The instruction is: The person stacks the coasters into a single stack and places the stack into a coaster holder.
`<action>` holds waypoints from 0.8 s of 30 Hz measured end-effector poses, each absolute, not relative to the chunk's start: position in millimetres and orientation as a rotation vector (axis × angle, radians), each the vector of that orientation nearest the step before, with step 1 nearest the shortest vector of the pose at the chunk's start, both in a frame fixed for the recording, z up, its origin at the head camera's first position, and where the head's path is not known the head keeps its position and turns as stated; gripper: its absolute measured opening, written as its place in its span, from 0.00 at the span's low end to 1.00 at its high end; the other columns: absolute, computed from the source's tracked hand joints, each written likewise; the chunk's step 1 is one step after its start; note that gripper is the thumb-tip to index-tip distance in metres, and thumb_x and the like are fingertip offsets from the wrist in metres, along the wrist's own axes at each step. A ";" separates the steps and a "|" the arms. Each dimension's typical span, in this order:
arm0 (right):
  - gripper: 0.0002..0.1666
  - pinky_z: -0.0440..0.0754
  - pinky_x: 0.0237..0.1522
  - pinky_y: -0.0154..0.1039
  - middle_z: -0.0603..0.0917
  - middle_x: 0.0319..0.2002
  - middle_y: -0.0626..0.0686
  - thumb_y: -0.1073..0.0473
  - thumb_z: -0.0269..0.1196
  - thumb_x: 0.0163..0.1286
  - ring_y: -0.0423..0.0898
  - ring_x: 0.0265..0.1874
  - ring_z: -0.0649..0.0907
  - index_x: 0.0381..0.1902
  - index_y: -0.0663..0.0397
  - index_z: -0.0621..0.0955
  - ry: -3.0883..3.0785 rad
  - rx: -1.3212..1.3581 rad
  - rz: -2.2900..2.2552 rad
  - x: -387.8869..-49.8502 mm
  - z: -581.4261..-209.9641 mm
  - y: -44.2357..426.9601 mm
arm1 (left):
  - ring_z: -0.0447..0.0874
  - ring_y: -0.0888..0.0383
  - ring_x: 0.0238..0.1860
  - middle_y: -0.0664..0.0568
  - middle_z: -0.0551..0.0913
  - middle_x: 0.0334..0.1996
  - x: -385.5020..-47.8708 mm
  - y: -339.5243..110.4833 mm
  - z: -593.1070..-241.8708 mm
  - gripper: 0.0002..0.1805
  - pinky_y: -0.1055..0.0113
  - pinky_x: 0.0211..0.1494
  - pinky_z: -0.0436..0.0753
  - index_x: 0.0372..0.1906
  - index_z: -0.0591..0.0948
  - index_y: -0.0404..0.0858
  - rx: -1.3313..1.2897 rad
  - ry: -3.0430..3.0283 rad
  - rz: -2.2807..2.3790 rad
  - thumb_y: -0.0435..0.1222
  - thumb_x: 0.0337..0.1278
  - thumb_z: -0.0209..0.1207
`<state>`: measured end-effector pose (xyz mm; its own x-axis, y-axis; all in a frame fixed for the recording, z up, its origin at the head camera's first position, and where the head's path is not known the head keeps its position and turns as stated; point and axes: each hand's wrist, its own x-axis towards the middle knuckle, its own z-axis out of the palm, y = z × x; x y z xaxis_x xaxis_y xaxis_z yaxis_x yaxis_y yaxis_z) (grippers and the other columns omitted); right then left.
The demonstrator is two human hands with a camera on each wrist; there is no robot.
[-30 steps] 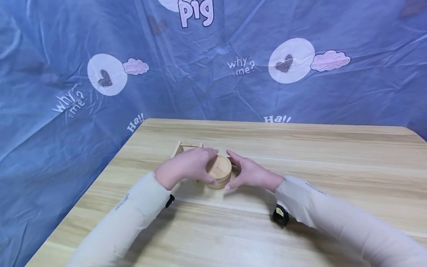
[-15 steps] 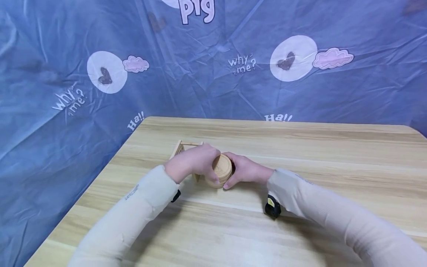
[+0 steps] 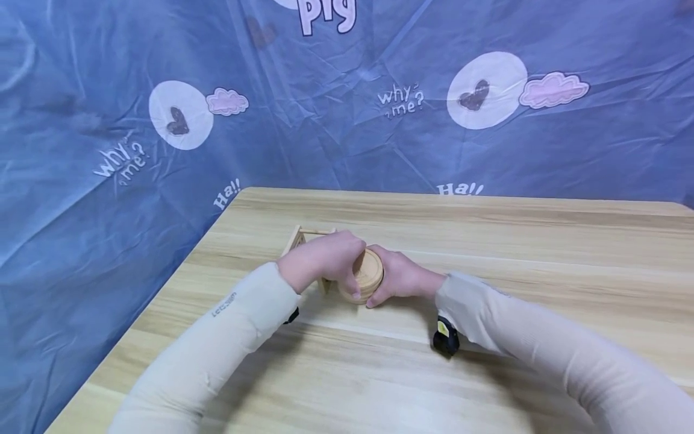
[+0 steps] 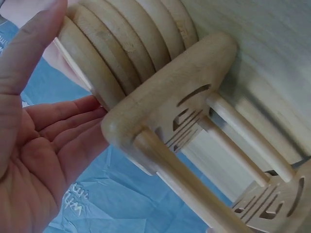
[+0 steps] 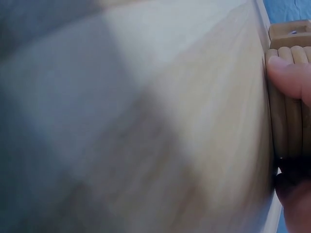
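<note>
A stack of round wooden coasters (image 3: 371, 270) stands on the table, a line drawing faintly visible on its top face moments ago. From the left, my left hand (image 3: 335, 256) holds the upper part of the stack, thumb on the near rim and fingers round the far side. My right hand (image 3: 400, 275) grips the right side, its thumb low on the coasters (image 5: 286, 116) in the right wrist view. Just left of the stack is a wooden rack (image 3: 295, 238), partly hidden behind my left hand. Its slotted end panel (image 4: 170, 92) sits close beside the coasters (image 4: 116, 39).
Several round dowels (image 4: 187, 179) join the rack's two end panels. Pale wood-grain tabletop (image 3: 515, 259) extends to the right and in front. A blue printed cloth (image 3: 325, 132) hangs behind the table and along its left side.
My right hand has come in from the right and taken hold of the stack. My left hand has shifted right, further over the coasters. The rack appears to stand where it was.
</note>
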<state>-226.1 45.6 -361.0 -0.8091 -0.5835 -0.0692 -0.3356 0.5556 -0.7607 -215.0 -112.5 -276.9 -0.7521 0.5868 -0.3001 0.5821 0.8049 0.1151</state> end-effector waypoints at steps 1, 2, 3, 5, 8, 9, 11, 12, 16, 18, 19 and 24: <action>0.59 0.73 0.56 0.47 0.79 0.48 0.53 0.58 0.80 0.28 0.49 0.48 0.77 0.62 0.54 0.65 2.493 -0.761 -1.106 -225.5 -361.1 46.0 | 0.75 0.60 0.27 0.56 0.78 0.24 -215.0 -112.0 -277.1 0.21 0.71 0.31 0.77 0.29 0.76 0.40 0.891 2.666 0.021 0.44 0.30 0.75; 0.59 0.73 0.56 0.47 0.79 0.48 0.53 0.58 0.80 0.28 0.49 0.48 0.77 0.61 0.55 0.65 2.507 -0.762 -1.101 -225.1 -360.9 46.4 | 0.75 0.60 0.27 0.56 0.78 0.24 -215.1 -111.6 -277.3 0.22 0.71 0.31 0.77 0.30 0.76 0.40 0.890 2.665 0.020 0.44 0.30 0.75; 0.59 0.74 0.55 0.47 0.80 0.48 0.54 0.58 0.80 0.28 0.49 0.47 0.77 0.61 0.55 0.65 2.520 -0.760 -1.096 -224.9 -360.6 46.5 | 0.75 0.60 0.27 0.56 0.78 0.24 -215.2 -111.2 -277.4 0.22 0.71 0.31 0.77 0.31 0.76 0.40 0.889 2.665 0.017 0.44 0.30 0.75; 0.58 0.74 0.55 0.47 0.80 0.47 0.54 0.58 0.80 0.27 0.50 0.47 0.77 0.60 0.56 0.66 2.539 -0.755 -1.089 -224.1 -359.9 46.6 | 0.75 0.60 0.28 0.56 0.78 0.25 -215.4 -110.8 -277.4 0.23 0.71 0.32 0.77 0.32 0.76 0.39 0.889 2.667 0.013 0.44 0.30 0.75; 0.58 0.75 0.54 0.48 0.80 0.46 0.55 0.58 0.80 0.26 0.50 0.46 0.78 0.60 0.56 0.66 2.559 -0.748 -1.067 -223.3 -359.6 45.2 | 0.76 0.60 0.29 0.56 0.78 0.26 -214.8 -111.4 -277.4 0.24 0.71 0.32 0.77 0.33 0.76 0.39 0.892 2.665 0.004 0.44 0.29 0.75; 0.58 0.75 0.54 0.48 0.80 0.46 0.55 0.58 0.80 0.25 0.50 0.45 0.78 0.60 0.56 0.66 2.565 -0.745 -1.061 -222.9 -359.7 44.7 | 0.76 0.61 0.29 0.56 0.79 0.26 -214.6 -111.8 -277.7 0.25 0.72 0.32 0.77 0.34 0.76 0.39 0.892 2.663 0.004 0.44 0.29 0.75; 0.58 0.75 0.54 0.48 0.80 0.45 0.55 0.57 0.80 0.25 0.50 0.45 0.78 0.59 0.57 0.66 2.581 -0.745 -1.046 -222.5 -359.1 44.4 | 0.77 0.61 0.29 0.56 0.79 0.27 -214.1 -112.1 -277.8 0.26 0.72 0.33 0.77 0.35 0.76 0.39 0.903 2.662 0.009 0.44 0.29 0.75; 0.58 0.76 0.53 0.48 0.80 0.45 0.56 0.57 0.80 0.25 0.50 0.44 0.79 0.59 0.57 0.66 2.589 -0.750 -1.039 -222.1 -358.9 44.6 | 0.77 0.61 0.29 0.56 0.79 0.27 -213.8 -112.3 -277.7 0.26 0.73 0.33 0.77 0.36 0.76 0.39 0.912 2.662 0.010 0.44 0.28 0.75; 0.58 0.76 0.52 0.47 0.81 0.44 0.55 0.57 0.80 0.25 0.50 0.44 0.79 0.59 0.58 0.66 2.615 -0.775 -1.029 -221.3 -358.3 44.8 | 0.77 0.61 0.30 0.56 0.79 0.28 -213.2 -113.7 -278.4 0.27 0.73 0.33 0.77 0.37 0.76 0.38 0.940 2.670 0.023 0.44 0.28 0.75; 0.58 0.77 0.52 0.47 0.81 0.44 0.55 0.57 0.80 0.25 0.50 0.43 0.79 0.58 0.59 0.67 2.622 -0.797 -1.026 -221.0 -358.2 44.8 | 0.76 0.61 0.30 0.56 0.79 0.28 -213.1 -115.2 -279.0 0.28 0.72 0.33 0.77 0.37 0.76 0.38 0.946 2.676 0.033 0.45 0.28 0.75; 0.57 0.77 0.51 0.46 0.81 0.44 0.55 0.57 0.80 0.25 0.49 0.43 0.80 0.58 0.59 0.67 2.623 -0.808 -1.026 -220.9 -358.1 44.5 | 0.76 0.61 0.30 0.56 0.79 0.28 -212.9 -116.1 -279.3 0.28 0.72 0.34 0.77 0.37 0.76 0.38 0.946 2.680 0.040 0.45 0.28 0.75; 0.57 0.77 0.51 0.46 0.81 0.44 0.56 0.58 0.80 0.26 0.49 0.43 0.80 0.58 0.60 0.67 2.626 -0.838 -1.033 -219.6 -357.5 43.7 | 0.76 0.61 0.30 0.57 0.78 0.28 -212.5 -119.2 -282.0 0.29 0.72 0.34 0.77 0.37 0.75 0.38 0.953 2.698 0.064 0.47 0.27 0.76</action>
